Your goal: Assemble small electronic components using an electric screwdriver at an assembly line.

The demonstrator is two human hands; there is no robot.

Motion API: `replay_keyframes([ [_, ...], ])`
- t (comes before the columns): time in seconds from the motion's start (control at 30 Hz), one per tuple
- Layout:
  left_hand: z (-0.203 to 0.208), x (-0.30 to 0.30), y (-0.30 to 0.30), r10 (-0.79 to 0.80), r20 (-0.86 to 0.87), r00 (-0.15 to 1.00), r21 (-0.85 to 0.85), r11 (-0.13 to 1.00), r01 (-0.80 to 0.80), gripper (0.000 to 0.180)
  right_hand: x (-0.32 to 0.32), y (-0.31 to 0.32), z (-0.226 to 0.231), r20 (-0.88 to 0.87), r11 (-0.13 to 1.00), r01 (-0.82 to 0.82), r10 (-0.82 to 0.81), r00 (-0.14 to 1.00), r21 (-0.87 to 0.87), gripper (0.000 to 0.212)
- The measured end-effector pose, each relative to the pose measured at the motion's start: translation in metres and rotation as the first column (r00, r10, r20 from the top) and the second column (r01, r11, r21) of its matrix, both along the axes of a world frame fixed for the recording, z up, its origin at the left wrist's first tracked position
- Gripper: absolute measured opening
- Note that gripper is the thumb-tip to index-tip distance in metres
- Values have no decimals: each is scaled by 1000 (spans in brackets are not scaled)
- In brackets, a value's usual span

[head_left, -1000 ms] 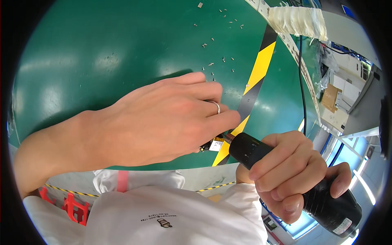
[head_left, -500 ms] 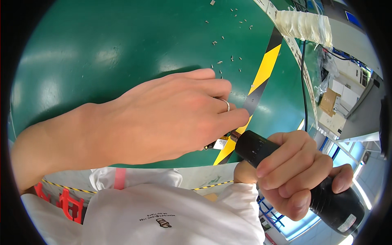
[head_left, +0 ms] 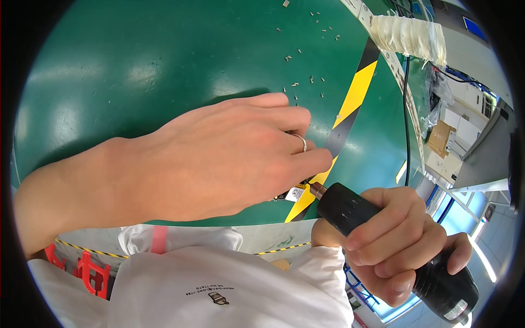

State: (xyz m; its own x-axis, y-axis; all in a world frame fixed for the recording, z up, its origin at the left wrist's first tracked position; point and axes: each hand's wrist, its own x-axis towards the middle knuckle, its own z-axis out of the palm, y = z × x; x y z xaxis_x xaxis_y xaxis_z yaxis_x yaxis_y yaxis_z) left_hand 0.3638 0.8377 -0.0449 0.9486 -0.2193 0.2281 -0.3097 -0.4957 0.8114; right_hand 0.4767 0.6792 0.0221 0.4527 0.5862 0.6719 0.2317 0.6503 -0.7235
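Observation:
My right hand (head_left: 391, 235) is wrapped round a black electric screwdriver (head_left: 345, 208), which slants up and left toward my left hand. Its copper-coloured nose is beside a small black part with yellow bits and a white label (head_left: 295, 194). My left hand (head_left: 235, 150), back upward and wearing a ring, covers most of that part with curled fingers and presses it at the table's near edge. Whether the screwdriver's bit touches the part cannot be made out.
Several tiny screws (head_left: 295, 84) lie scattered on the green table (head_left: 164, 49) beyond my left hand. Yellow-black tape (head_left: 354, 98) runs along the table's right side. A black cable (head_left: 406, 126) hangs near a wrapped translucent bundle (head_left: 407, 37). Red plastic frames (head_left: 93, 273) stand below left.
The screwdriver has shifted slightly with my right hand, its nose a little lower and its rear end further left. My left hand stays nearly still on the part.

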Motion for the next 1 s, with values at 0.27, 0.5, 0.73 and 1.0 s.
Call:
replay_keyframes([
  [0.27, -10, 3, 5, 137, 162, 977, -116, 986, -119, 23, -3, 3, 0, -116, 983, 34, -14, 993, 178, 41],
  [0.5, -9, 6, 1, 287, 280, 916, 59, 947, -315, 28, -1, -6, 2, -48, 993, 111, -109, 993, 28, 43],
  [0.73, -8, -6, -17, 76, 292, 953, 281, 946, -162, 44, 0, -7, -2, 13, 998, 15, -15, 1000, -66, 46],
  [1.0, -5, -4, -9, 36, 274, 961, 346, 929, -133, 45, -5, 1, -4, 2, 998, 61, -61, 998, -25, 43],
])
